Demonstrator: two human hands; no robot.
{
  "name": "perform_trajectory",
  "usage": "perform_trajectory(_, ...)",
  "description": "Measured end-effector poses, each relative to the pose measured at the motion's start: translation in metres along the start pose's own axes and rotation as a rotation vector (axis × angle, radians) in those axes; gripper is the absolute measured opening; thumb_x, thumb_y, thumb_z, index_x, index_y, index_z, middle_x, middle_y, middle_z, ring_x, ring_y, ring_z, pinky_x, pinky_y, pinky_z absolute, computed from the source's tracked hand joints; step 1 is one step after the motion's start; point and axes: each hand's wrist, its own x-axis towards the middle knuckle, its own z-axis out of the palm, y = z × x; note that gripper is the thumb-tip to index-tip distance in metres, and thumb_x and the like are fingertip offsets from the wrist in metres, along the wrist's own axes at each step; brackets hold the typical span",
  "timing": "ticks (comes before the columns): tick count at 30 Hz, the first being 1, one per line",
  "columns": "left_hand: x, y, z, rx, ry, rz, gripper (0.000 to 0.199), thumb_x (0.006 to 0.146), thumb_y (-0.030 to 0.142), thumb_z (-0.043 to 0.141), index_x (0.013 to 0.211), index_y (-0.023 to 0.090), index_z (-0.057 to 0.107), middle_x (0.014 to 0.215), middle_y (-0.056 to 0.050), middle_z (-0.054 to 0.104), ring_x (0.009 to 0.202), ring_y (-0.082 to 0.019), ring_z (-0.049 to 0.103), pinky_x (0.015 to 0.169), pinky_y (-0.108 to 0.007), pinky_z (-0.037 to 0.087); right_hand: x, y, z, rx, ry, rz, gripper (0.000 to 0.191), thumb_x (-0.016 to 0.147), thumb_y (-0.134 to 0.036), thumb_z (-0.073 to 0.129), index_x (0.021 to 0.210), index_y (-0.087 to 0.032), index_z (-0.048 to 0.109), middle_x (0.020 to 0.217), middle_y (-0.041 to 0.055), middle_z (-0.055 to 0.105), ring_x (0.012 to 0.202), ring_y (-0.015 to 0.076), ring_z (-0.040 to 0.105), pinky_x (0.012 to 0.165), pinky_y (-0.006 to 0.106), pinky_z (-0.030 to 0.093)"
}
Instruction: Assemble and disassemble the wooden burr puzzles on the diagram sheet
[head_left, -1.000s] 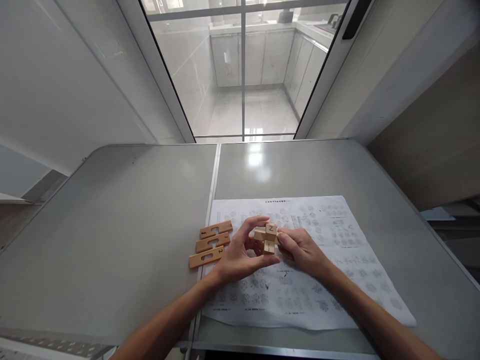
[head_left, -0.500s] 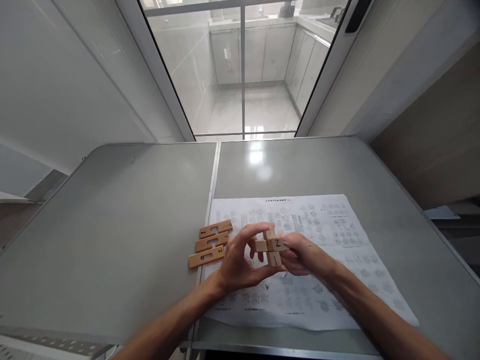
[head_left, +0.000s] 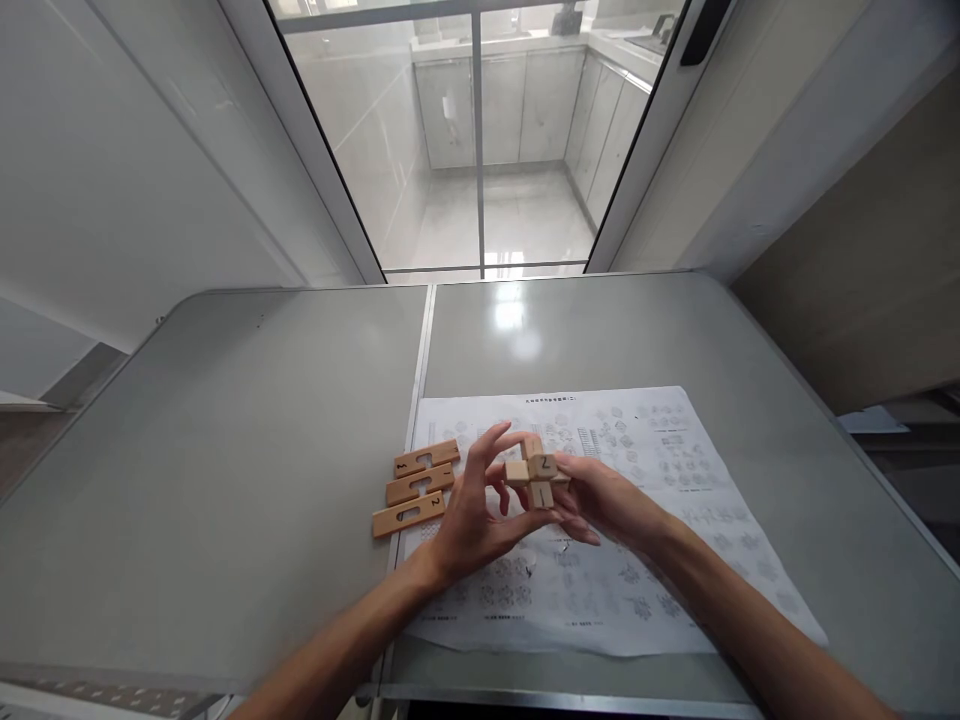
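Observation:
A small cluster of interlocked wooden puzzle pieces is held up between both hands, over the printed sheet. Its ends facing me bear marks that look like a 2 and a 1. My left hand grips the cluster from the left, thumb at the lower piece and some fingers behind. My right hand pinches it from the right side. The far side of the cluster is hidden. Left of my left hand lie three loose notched wooden pieces, stacked in a row with dark numbers on them.
A large paper sheet with printed diagrams lies under the hands on the grey folding table. A metal seam runs across the tabletop. Beyond the far edge stands a glass door with cabinets behind it.
The wooden cluster has risen slightly and tilted between the hands. My left index finger has lifted away from its top. The loose pieces lie as before.

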Motion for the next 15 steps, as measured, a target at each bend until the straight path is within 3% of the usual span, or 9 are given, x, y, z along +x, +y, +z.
perform_trajectory(4,0.002,0.001,0.001,-0.023,-0.001,-0.08,0.086,0.093,0.032,0.082,0.159,0.037,0.027,0.163,-0.02,0.047,0.077,-0.009,0.071,0.058,-0.019,0.055,0.003,-0.009,-0.005,0.129,0.201,-0.124,0.053,0.104,-0.063,0.053,0.071,-0.021,0.052,0.058,-0.0046,0.051,0.037,0.0065,0.028,0.039,0.024,0.031)
perform_trajectory(9,0.004,0.005,0.001,0.024,-0.017,-0.127,0.067,0.098,0.027,0.075,0.151,0.032,0.035,0.156,-0.016,0.053,0.073,-0.006,0.068,0.058,-0.017,0.053,0.001,-0.028,-0.021,0.268,0.454,-0.327,0.031,0.097,-0.05,0.07,0.089,-0.022,0.061,0.074,-0.0058,0.054,0.041,0.005,0.022,0.038,0.022,0.035)
perform_trajectory(12,0.006,0.008,0.001,0.059,-0.049,-0.165,0.055,0.098,0.027,0.072,0.145,0.028,0.043,0.149,-0.014,0.059,0.069,-0.005,0.065,0.055,-0.016,0.051,-0.004,-0.033,-0.033,0.306,0.52,-0.437,0.023,0.1,-0.044,0.068,0.093,-0.023,0.061,0.074,-0.0068,0.05,0.041,0.006,0.021,0.037,0.021,0.035)
perform_trajectory(15,0.006,0.01,0.001,0.068,-0.065,-0.171,0.048,0.099,0.026,0.069,0.141,0.025,0.046,0.142,-0.012,0.063,0.067,-0.005,0.063,0.053,-0.016,0.049,-0.009,-0.033,-0.043,0.343,0.506,-0.512,0.014,0.105,-0.036,0.062,0.097,-0.025,0.059,0.074,-0.0072,0.048,0.04,0.0072,0.018,0.034,0.02,0.032)
